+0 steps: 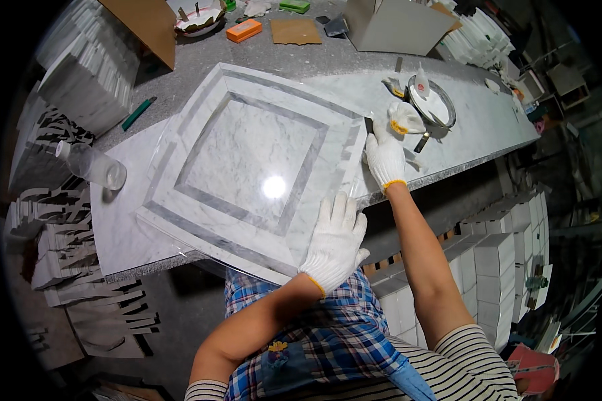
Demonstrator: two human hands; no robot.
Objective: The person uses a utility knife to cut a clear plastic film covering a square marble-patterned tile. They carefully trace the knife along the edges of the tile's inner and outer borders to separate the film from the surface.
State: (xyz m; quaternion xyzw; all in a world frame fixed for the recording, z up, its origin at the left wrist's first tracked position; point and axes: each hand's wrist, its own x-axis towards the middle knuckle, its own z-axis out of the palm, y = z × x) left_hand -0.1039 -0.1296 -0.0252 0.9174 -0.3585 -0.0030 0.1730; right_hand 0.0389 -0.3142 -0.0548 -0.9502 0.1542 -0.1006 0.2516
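Observation:
A square marble panel with white fields and grey inlaid bands lies on the larger marble slab in front of me. My left hand, in a white knit glove with a yellow cuff, rests with fingers stretched on the panel's near right border. Gloved alike, my right hand is at the panel's right edge with its fingers drawn together. A small dark piece shows at its fingertips; its kind is unclear. Just beyond that hand lies a loose white glove.
Right of the panel stand a bowl of white paste and a squeeze bottle. On the left are a clear plastic bottle, a green cutter and stacked tiles. Far back sit an orange box and a carton.

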